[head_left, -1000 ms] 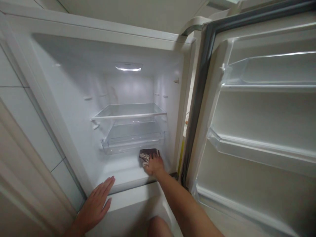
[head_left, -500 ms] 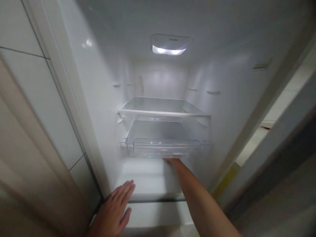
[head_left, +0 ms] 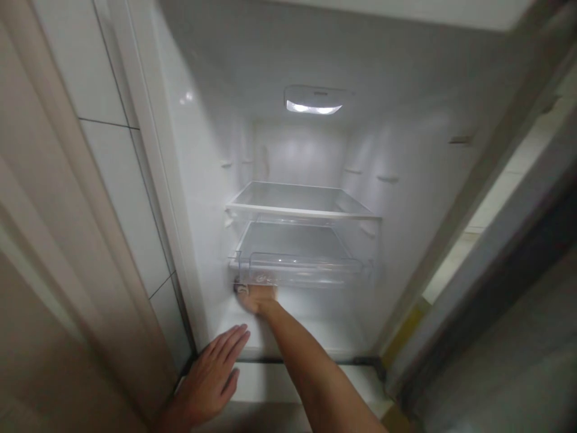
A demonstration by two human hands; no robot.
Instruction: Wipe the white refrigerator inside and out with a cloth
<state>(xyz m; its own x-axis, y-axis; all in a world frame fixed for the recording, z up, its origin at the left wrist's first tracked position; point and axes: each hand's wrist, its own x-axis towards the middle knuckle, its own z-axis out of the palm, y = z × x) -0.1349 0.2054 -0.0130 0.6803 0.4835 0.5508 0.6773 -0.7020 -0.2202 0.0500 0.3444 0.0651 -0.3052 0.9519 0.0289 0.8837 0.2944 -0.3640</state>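
One dark cloth [head_left: 240, 288], left of lower centre, is bunched in the right hand [head_left: 256, 296] beneath the clear drawer [head_left: 300, 273]; raising that wrist could knock the drawer; the left hand [head_left: 208, 376] lies open, gripping nothing

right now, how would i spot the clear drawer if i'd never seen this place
Inside the fridge, go down from the lit lamp to the shelf. The drawer is just below it. Its raised, see-through front sets it apart from the flat, white-edged shelf.
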